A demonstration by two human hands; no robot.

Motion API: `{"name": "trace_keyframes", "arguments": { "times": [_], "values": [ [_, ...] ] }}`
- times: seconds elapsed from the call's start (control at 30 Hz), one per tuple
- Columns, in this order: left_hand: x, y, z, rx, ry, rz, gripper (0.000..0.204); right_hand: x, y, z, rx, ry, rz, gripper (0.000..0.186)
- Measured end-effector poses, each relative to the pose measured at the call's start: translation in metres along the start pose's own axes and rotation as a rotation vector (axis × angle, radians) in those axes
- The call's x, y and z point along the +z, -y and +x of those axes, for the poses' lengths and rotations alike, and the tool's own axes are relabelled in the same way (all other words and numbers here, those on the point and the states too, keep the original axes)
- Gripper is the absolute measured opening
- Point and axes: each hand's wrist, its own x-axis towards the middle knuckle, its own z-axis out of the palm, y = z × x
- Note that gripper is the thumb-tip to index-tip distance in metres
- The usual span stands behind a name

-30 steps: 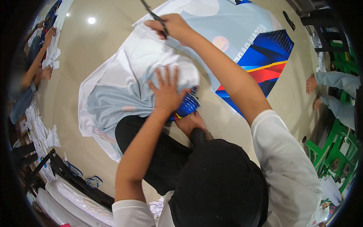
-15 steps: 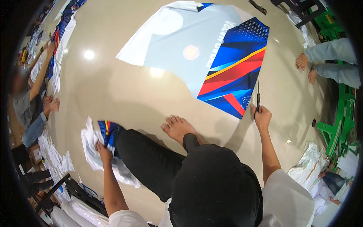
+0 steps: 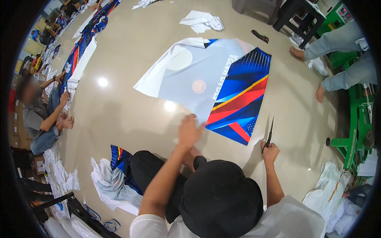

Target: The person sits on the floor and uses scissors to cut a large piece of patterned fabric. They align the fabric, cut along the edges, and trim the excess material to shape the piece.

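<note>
On the floor ahead lies a folded fabric panel (image 3: 242, 107), blue, red and yellow on its right side and pale on its left. My left hand (image 3: 189, 131), slightly blurred, reaches across my leg with the fingers stretched out and the thumb apart. It holds nothing and is by the panel's lower edge; contact is unclear. My right hand (image 3: 270, 153) grips black scissors (image 3: 270, 137) by the handles, blades pointing away from me, to the right of the panel's lower corner. A crumpled heap of white and blue fabric (image 3: 109, 178) rests beside my left knee.
A co-worker (image 3: 43, 115) sits at the left beside a long strip of printed fabric (image 3: 77, 55). Another person's feet (image 3: 320, 93) are at the right, near a green metal frame (image 3: 351, 141) and a dark stool (image 3: 303, 18). White scraps (image 3: 202, 22) lie beyond the panel.
My left hand has left the crumpled fabric and moved right to the panel's lower edge. The scissors in my right hand are now lower in view and farther from the panel's edge.
</note>
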Motion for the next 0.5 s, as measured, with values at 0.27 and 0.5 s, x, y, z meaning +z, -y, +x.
{"name": "trace_keyframes", "arguments": {
  "times": [0.27,0.5],
  "values": [
    [0.043,-0.007,-0.014,-0.042,0.166,0.235,0.034,-0.008,-0.004,0.002,-0.008,0.006,-0.009,0.054],
    [-0.074,0.125,0.01,-0.253,0.122,0.65,0.027,-0.019,-0.007,0.012,0.006,0.237,-0.064,0.056]
  ]
}}
